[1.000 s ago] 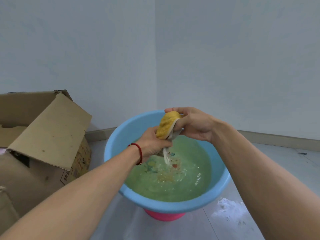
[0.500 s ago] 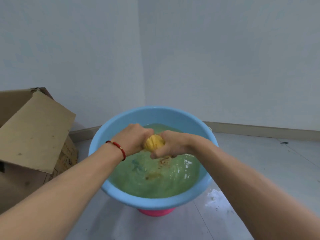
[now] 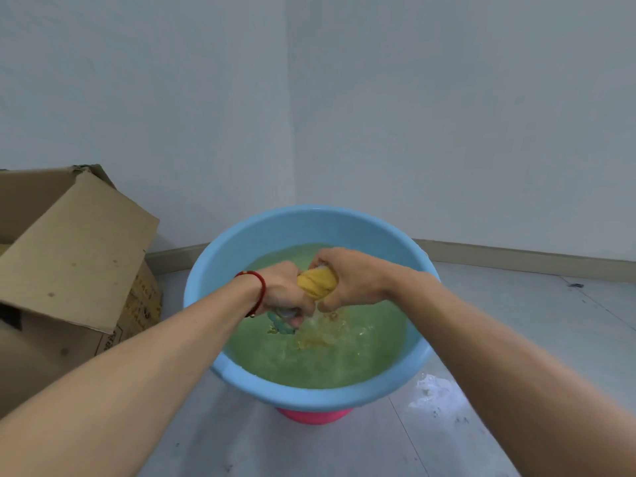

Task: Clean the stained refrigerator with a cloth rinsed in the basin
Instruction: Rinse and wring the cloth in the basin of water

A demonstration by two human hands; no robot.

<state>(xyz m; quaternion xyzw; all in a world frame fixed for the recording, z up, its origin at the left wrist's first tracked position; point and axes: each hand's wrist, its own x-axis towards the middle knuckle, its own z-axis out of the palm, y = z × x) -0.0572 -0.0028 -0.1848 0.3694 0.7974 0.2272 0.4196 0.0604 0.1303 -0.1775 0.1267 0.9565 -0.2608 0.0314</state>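
At frame centre we wring the yellow cloth over the blue basin — left hand and right hand both curled tight round its ends. To do it well: twist opposite ways, keep low over the green water — no drips on the floor.

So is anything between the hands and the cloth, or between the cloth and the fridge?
Nothing: both the left hand and right hand grip the cloth directly, over the basin. No fridge is in view.
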